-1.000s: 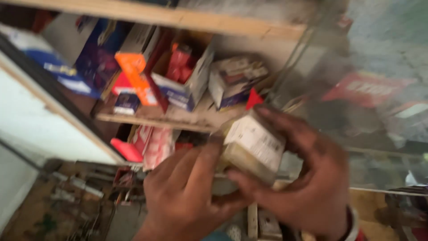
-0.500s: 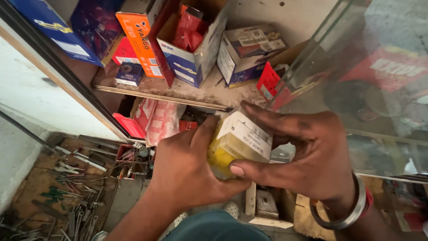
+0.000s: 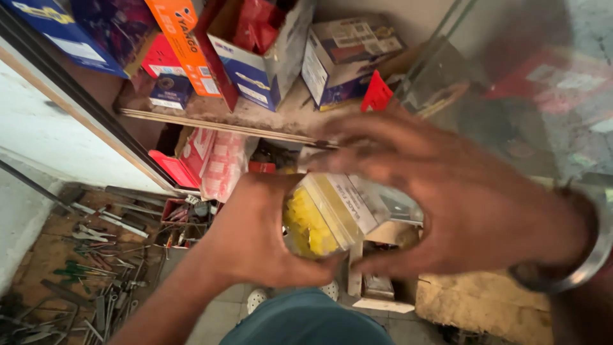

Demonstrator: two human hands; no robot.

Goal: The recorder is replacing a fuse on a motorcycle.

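A small clear plastic box [image 3: 329, 214] full of small yellow parts sits between my hands, in front of a shelf. My left hand [image 3: 255, 233] grips it from the left and below, thumb under its bottom edge. My right hand [image 3: 460, 195], with a metal bangle [image 3: 584, 249] on the wrist, is spread over the box's right side, fingers apart and blurred with motion. Whether those fingers press on the box's white-labelled lid I cannot tell.
A wooden shelf [image 3: 255, 121] behind holds cardboard boxes: orange [image 3: 185, 45], blue-and-white with red packets [image 3: 258, 54], and another [image 3: 348, 54]. Red-and-white packs [image 3: 214, 163] lie below. Several hand tools [image 3: 76, 268] cover the floor at left. A glass panel [image 3: 530, 96] stands at right.
The view has dropped and closed in on the box. My right hand's fingers have spread open over the box, and the box now shows its yellow contents toward me.
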